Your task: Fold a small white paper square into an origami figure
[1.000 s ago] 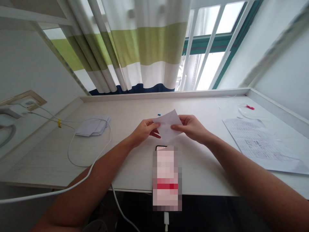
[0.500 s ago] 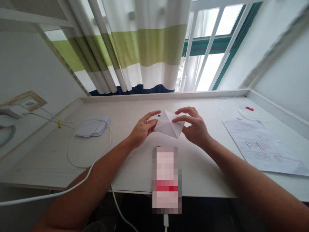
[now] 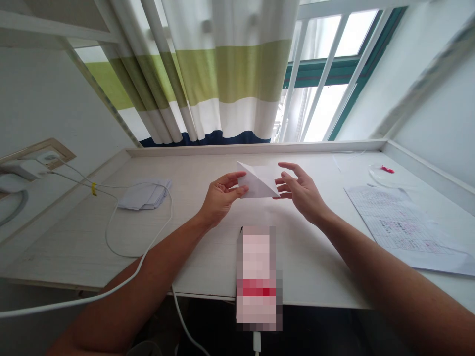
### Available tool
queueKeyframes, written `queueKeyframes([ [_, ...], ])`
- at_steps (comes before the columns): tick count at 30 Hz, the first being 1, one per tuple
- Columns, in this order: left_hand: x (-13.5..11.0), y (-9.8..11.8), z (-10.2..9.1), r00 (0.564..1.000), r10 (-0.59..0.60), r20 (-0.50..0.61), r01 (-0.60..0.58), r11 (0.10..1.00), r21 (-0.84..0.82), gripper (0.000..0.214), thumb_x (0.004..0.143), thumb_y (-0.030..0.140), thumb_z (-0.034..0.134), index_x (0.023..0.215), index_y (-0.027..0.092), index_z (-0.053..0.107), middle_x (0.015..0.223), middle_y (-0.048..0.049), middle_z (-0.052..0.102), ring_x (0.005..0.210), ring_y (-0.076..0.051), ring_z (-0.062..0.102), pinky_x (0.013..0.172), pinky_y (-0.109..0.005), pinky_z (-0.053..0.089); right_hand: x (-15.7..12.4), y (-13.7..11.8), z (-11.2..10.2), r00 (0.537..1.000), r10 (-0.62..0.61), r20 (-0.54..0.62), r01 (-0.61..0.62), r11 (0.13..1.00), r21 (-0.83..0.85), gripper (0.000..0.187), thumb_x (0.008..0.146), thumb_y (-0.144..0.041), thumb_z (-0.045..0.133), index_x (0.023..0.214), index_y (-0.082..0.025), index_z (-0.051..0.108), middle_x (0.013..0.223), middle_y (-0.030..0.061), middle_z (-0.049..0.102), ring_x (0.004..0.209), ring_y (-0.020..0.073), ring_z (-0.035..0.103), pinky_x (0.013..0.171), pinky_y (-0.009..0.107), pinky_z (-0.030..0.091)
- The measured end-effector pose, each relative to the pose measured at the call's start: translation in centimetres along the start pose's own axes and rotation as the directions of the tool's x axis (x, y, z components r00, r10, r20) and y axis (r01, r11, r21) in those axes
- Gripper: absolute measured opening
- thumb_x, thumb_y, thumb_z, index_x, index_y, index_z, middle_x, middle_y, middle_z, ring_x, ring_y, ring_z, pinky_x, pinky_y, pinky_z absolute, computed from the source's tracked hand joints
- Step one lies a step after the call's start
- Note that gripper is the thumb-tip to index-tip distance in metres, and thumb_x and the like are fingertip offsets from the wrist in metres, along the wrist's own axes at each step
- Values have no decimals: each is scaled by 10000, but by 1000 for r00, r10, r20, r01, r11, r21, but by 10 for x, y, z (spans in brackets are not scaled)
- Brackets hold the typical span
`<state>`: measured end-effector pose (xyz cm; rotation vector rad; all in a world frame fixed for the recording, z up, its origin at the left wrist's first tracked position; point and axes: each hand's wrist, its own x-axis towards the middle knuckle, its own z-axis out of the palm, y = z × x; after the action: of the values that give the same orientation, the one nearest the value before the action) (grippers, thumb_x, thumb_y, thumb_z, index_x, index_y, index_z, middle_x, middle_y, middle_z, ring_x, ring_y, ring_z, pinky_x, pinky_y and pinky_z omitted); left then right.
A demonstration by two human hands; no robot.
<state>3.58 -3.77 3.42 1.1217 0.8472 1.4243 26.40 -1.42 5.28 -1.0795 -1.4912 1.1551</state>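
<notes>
A folded piece of white paper [image 3: 258, 184], now roughly a triangle, is held above the desk in the middle of the head view. My left hand [image 3: 224, 195] pinches its left edge between thumb and fingers. On the other side, my right hand [image 3: 299, 188] has its fingers spread around the paper's right corner. Its lower fingertips are at or just behind that corner; whether they touch it I cannot tell. The thumb and index finger are apart, with no paper between them.
A pixelated phone [image 3: 257, 277] with a cable plugged in lies at the front edge of the white desk [image 3: 200, 262]. White papers [image 3: 143, 195] are stacked at left beside a looping white cable [image 3: 168, 217]. Written sheets [image 3: 404, 227] and a small red item [image 3: 388, 169] are at right.
The paper has turned from a creased, diamond-like shape to a triangle. My right fingers have come off its face and spread apart, while my left hand keeps its pinch.
</notes>
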Motion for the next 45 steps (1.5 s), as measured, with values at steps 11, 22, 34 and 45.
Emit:
queueKeyframes([
  [11, -3, 6, 1, 998, 3, 64, -12, 991, 136, 456, 745, 338, 899, 1133, 201, 703, 1162, -85, 766, 873, -192, 732, 688, -290, 583, -7, -6, 7, 983, -76, 169, 35, 972, 231, 582, 750, -419, 907, 1255, -290, 648, 1045, 49, 733, 910, 238, 719, 790, 424, 613],
  [22, -3, 1, -2, 996, -43, 79, 33, 992, 122, 686, 754, 279, 896, 1350, 226, 560, 1032, -66, 780, 968, -217, 742, 876, -361, 568, -7, -3, 10, 985, -88, 150, 57, 978, 201, 481, 739, -396, 910, 1134, -239, 686, 921, 34, 747, 847, 215, 680, 749, 393, 566],
  [34, -2, 3, -2, 986, -129, 106, 127, 992, 27, 608, 728, 315, 932, 1250, 163, 661, 1123, -118, 804, 1030, -248, 735, 959, -399, 538, -5, -2, 4, 977, 37, 209, -90, 964, 250, 793, 728, -377, 934, 1403, -250, 538, 882, 31, 784, 800, 224, 711, 778, 416, 551],
  [45, -3, 0, -2, 982, -113, 150, 94, 987, 127, 388, 724, 354, 916, 1034, 150, 799, 977, -95, 806, 844, -202, 700, 709, -310, 547, -6, -7, 8, 963, 35, 269, -107, 960, 257, 361, 696, -371, 946, 954, -203, 758, 1000, 66, 778, 909, 226, 705, 845, 415, 562],
])
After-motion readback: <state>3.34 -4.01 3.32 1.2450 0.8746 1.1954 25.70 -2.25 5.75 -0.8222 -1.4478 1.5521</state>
